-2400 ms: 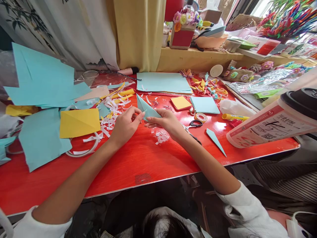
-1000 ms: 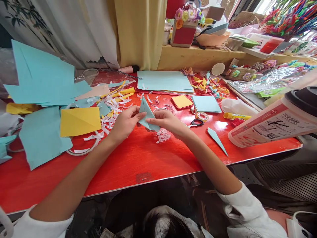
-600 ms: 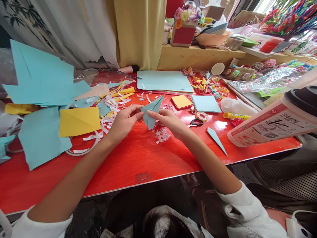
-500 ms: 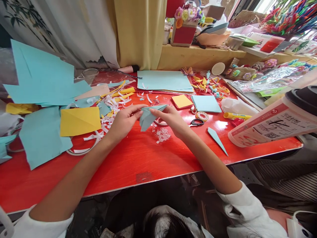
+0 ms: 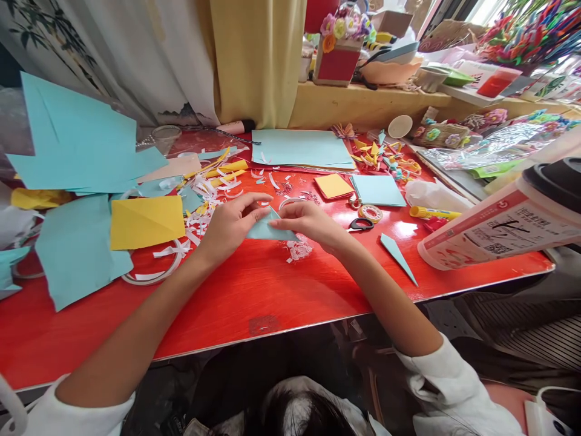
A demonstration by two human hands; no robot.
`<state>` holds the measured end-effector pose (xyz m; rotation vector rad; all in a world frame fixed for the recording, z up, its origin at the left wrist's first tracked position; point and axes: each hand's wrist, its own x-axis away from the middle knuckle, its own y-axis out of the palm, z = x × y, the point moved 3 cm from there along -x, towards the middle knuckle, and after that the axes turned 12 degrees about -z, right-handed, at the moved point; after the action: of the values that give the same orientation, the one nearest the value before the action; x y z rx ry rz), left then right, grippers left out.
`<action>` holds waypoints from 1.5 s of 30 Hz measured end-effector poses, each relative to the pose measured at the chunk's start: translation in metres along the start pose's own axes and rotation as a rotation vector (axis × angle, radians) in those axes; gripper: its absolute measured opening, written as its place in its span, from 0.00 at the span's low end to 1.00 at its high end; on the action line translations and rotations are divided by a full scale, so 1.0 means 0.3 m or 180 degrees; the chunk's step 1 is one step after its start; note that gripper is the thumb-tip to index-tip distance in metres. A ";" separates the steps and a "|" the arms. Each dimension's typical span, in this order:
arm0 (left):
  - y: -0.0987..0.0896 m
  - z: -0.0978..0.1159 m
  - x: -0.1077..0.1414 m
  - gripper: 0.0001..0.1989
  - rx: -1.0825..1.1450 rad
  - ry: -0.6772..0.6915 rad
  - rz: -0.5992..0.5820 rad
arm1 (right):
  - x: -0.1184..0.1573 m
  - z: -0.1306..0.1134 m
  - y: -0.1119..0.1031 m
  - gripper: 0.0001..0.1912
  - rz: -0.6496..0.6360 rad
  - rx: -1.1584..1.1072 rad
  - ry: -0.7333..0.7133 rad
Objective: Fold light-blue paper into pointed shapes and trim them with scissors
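Note:
Between my two hands is a folded light blue paper point(image 5: 271, 230), its point upward and a straight edge along the bottom. The fingers and thumb of my left hand point(image 5: 235, 223) pinch its left side. On its right side my right hand point(image 5: 308, 223) grips it between thumb and fingers. The fingertips cover parts of the paper. White paper shreds point(image 5: 298, 249) lie on the red table point(image 5: 272, 284) just below my right hand. A narrow folded blue piece point(image 5: 398, 258) rests further right, near the front edge.
Blue sheets point(image 5: 82, 151) and a yellow sheet point(image 5: 147, 223) lie at the left. Behind my hands are a blue paper stack point(image 5: 302, 148), yellow squares point(image 5: 334, 186) and small blue squares point(image 5: 378, 189). Scissors point(image 5: 361, 224) and a large cup point(image 5: 499, 221) are on the right.
The blue paper has turned: its long edge, on top before, now runs along the bottom with a point upward. Both hands have shifted slightly and hold it lower.

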<state>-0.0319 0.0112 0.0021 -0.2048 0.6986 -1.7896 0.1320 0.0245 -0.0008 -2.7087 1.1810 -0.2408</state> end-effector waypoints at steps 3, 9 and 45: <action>0.016 0.004 0.001 0.11 0.0251 -0.0030 -0.0322 | -0.004 0.021 0.018 0.13 -0.0447 -0.0025 0.0150; -0.011 -0.020 -0.009 0.15 0.0793 -0.0163 0.0495 | -0.011 0.025 0.011 0.13 0.0053 -0.0782 0.0073; 0.015 -0.009 -0.009 0.13 0.1275 -0.0129 0.0050 | -0.002 -0.002 0.010 0.07 0.0445 -0.0297 -0.0261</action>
<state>-0.0287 0.0137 -0.0022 0.0341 0.3008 -1.8640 0.1293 0.0229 -0.0009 -2.6695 1.3825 -0.0564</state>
